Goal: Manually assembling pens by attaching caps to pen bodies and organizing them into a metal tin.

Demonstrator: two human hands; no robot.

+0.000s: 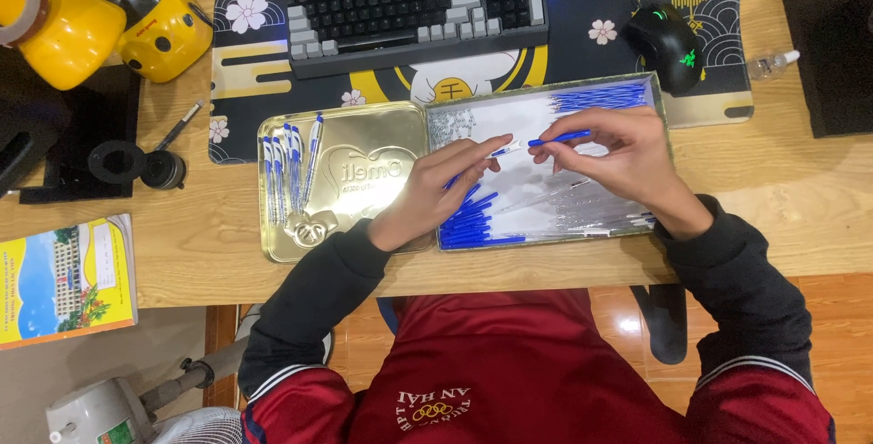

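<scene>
Blue pen caps (468, 221) lie heaped in the lower left of the tin tray (659, 99) at frame centre; too many for me to count. I count about five finished pens (291, 167) in the gold tin lid (273, 249) left of it on the counter (791, 189). My left hand (436, 185) pinches the white end of one pen (536, 143) over the tray; my right hand (627, 158), fingers curled nearly shut, grips its blue end.
</scene>
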